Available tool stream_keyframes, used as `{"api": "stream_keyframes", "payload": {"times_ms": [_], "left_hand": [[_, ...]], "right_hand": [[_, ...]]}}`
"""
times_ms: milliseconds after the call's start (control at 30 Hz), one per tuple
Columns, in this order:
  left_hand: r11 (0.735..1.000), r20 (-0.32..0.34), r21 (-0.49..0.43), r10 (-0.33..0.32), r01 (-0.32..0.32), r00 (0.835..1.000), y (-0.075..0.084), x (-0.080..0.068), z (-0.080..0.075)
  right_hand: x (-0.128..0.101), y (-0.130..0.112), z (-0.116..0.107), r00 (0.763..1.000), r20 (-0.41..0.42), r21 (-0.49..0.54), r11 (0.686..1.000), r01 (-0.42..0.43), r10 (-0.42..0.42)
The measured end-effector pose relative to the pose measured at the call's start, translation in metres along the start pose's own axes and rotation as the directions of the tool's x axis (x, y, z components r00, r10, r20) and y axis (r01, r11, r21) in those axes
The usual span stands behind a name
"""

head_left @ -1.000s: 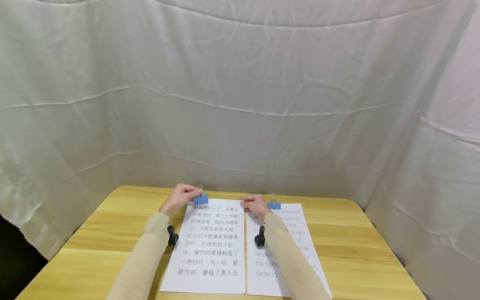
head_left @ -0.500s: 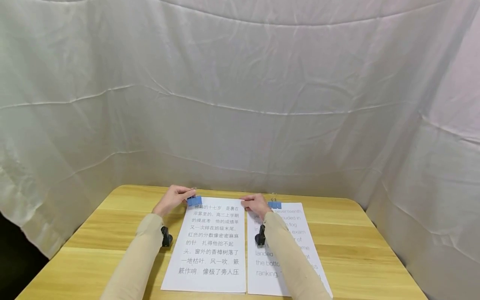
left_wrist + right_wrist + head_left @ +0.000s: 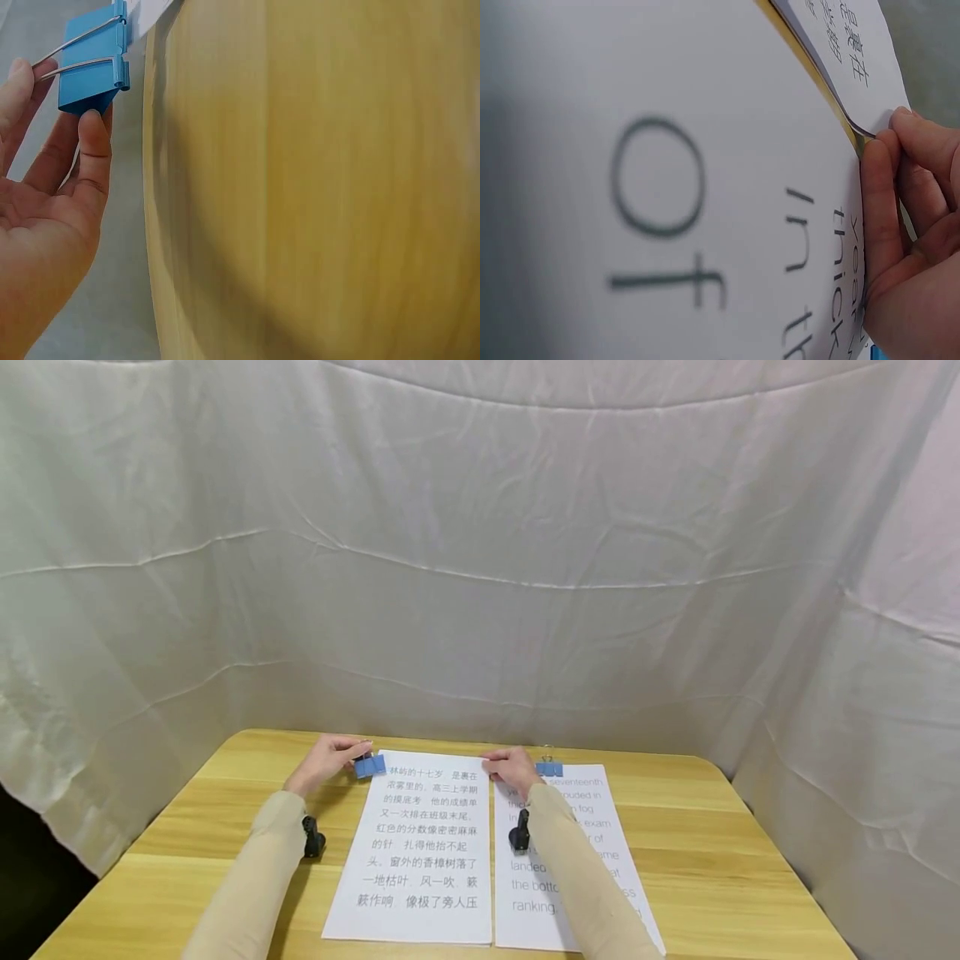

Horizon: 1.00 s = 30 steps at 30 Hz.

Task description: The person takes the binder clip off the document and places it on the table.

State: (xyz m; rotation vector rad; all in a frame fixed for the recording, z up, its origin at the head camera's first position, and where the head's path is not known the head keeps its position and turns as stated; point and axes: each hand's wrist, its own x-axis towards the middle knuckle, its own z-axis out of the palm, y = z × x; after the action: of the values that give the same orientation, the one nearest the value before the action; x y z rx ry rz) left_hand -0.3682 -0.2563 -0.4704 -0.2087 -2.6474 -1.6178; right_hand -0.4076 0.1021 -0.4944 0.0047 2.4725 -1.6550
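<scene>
My left hand pinched the blue clip just left of the Chinese page, my right hand curled, fingertips pinching that page's top right corner

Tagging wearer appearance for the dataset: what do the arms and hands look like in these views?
Both arms wear long, plain beige sleeves, left sleeve and right sleeve, reaching to the wrists. A small black device sits at each wrist, the left wrist device and the right wrist device. The left hand and right hand are bare: no gloves, no visible rings.
</scene>
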Motion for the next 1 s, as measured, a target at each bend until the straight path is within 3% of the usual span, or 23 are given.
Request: {"api": "stream_keyframes", "payload": {"times_ms": [300,533,1000], "left_hand": [[1.0,-0.04,0.004,-0.027,0.027,0.999,-0.004,-0.007,-0.01],[0.994,-0.037,0.004,-0.107,0.108,0.994,-0.007,-0.01,-0.014],[0.992,-0.051,0.024,-0.122,0.123,0.991,-0.013,-0.011,-0.026]], "right_hand": [[0.0,-0.003,0.001,0.999,-0.026,0.005,1.0,-0.027,0.027],[0.001,-0.002,0.004,0.999,-0.039,-0.003,0.999,-0.036,0.036],[-0.002,-0.003,0.001,1.0,-0.012,-0.018,1.0,-0.008,0.008]]}}
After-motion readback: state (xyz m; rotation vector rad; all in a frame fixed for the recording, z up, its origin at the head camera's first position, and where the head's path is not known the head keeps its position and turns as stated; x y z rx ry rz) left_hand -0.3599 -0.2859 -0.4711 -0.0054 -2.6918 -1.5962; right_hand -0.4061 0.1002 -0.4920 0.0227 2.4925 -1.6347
